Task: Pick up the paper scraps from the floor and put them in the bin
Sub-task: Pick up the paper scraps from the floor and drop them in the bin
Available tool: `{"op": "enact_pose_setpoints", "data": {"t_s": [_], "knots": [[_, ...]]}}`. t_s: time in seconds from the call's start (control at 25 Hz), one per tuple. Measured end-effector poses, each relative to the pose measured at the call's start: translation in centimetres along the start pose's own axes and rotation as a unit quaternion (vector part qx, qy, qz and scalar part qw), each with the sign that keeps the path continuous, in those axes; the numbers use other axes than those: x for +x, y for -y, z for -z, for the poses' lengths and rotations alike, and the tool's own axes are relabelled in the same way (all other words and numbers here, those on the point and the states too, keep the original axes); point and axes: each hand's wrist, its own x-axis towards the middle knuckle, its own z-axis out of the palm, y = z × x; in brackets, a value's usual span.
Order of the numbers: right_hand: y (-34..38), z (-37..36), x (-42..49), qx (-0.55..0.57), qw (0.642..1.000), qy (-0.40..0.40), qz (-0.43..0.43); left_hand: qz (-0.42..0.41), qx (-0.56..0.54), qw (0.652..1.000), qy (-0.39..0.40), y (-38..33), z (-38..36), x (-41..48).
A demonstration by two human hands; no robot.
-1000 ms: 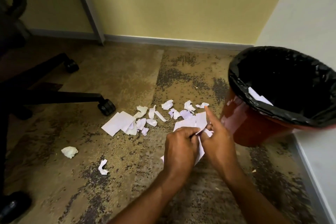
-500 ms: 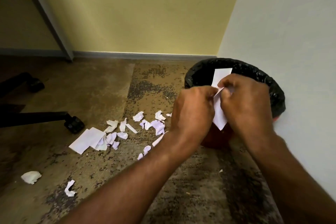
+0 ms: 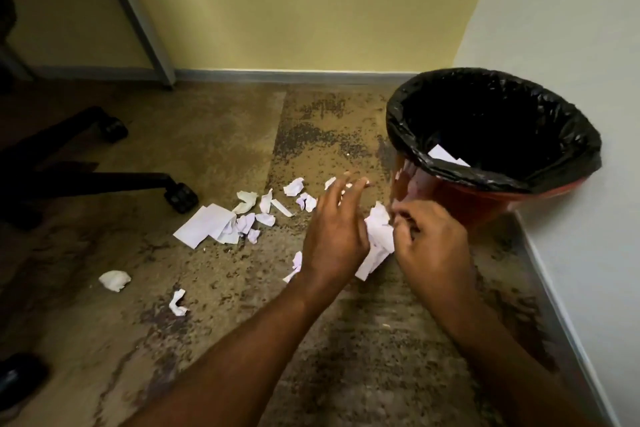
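Half a second ago both hands held a flat sheet; now the right hand (image 3: 429,246) has its grip clamped on a crumpled wad (image 3: 379,236) just beside the bin (image 3: 485,177). The left hand (image 3: 339,229) spreads open. Many scraps (image 3: 242,218) are still on the floor (image 3: 207,340) (bin drop pending).

Yellow wall (image 3: 311,3) fills the upper centre of the frame. White wall (image 3: 571,28) runs down the right side and meets it in a corner. Grey skirting board (image 3: 277,74) along the base of both. Floor (image 3: 207,135) is brown and worn, with dark speckled patches. Grey slanted post (image 3: 138,10) at upper left. Black chair base (image 3: 86,180) at left, its casters (image 3: 180,197) on the floor. Light is dim.
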Motion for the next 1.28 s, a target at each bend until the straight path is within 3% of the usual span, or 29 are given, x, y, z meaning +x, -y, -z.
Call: {"op": "enact_pose_setpoints", "data": {"t_s": [0.04,0.12,0.2,0.24,0.32,0.48,0.72,0.8,0.92,1.08,1.16,1.28], "knots": [[-1.0,-2.4,-1.7,-0.012,0.995,0.088,-0.038,0.083,0.041,0.994,0.064,2.9,0.1,-2.6],[-3.0,-7.0,-4.9,-0.052,0.96,0.255,-0.102,0.215,0.136,0.932,0.258,8.4,0.1,-7.0],[-4.4,-10.3,-6.8,-0.103,0.924,0.343,-0.133,0.233,0.191,0.874,0.38,12.0,-0.2,-9.7],[-5.2,-11.3,-6.9,-0.133,0.916,0.352,-0.139,0.198,0.211,0.868,0.403,12.9,-0.5,-10.3],[-6.6,-13.1,-6.4,-0.183,0.917,0.335,-0.115,0.139,0.215,0.875,0.41,13.8,-1.3,-11.1],[-7.4,-14.9,-4.5,-0.245,0.909,0.329,-0.074,0.147,0.145,0.913,0.35,13.2,-1.9,-11.6],[-3.4,-17.5,-4.2,-0.329,0.901,0.253,0.128,0.18,0.093,0.962,0.184,14.6,-1.4,-8.6],[-2.4,-18.9,-3.6,-0.378,0.881,0.229,0.166,0.179,0.079,0.957,0.215,15.4,-1.5,-7.0],[-1.0,-20.3,-3.2,-0.427,0.86,0.252,0.124,0.124,0.148,0.934,0.3,16.7,-2.3,-5.1],[-1.0,-19.9,-6.3,-0.189,0.922,0.336,0.046,0.182,0.109,0.939,0.269,16.2,-3.2,-6.5],[-1.8,-18.4,-8.8,-0.156,0.919,0.357,0.064,0.217,0.076,0.938,0.26,15.5,-2.6,-8.0],[-2.8,-16.4,-10.9,-0.197,0.896,0.391,0.074,0.231,0.08,0.931,0.27,14.4,-1.3,-9.6]]}}
